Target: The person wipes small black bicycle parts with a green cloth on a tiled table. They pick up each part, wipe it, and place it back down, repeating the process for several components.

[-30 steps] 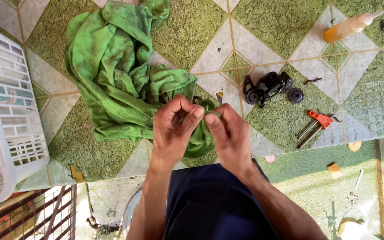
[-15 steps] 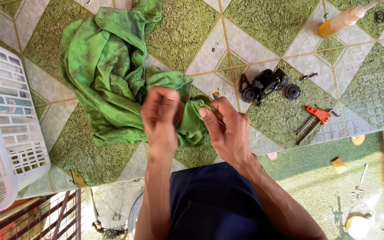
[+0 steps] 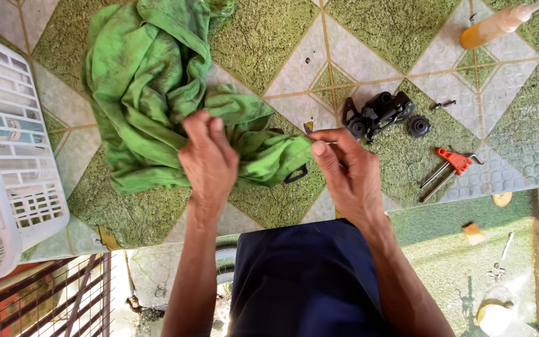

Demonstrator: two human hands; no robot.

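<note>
A large crumpled green cloth (image 3: 151, 81) lies on the green and white patterned floor. My left hand (image 3: 208, 163) is closed over a fold of the cloth near its lower edge. My right hand (image 3: 349, 173) pinches the cloth's right end between thumb and fingers. A small black part (image 3: 296, 175) shows under the cloth between my hands; what it is I cannot tell. My dark blue shorts (image 3: 307, 281) fill the bottom centre.
A black mechanical part (image 3: 378, 112) with a loose small wheel (image 3: 418, 126) lies right of my hands. A red-handled hex key set (image 3: 449, 168) is further right. An orange squeeze bottle (image 3: 497, 25) lies top right. A white plastic basket (image 3: 7, 162) stands at left.
Both hands were close together over the cloth's edge. They have moved apart, the left one shifting left onto the cloth and the right one pulling its end rightward.
</note>
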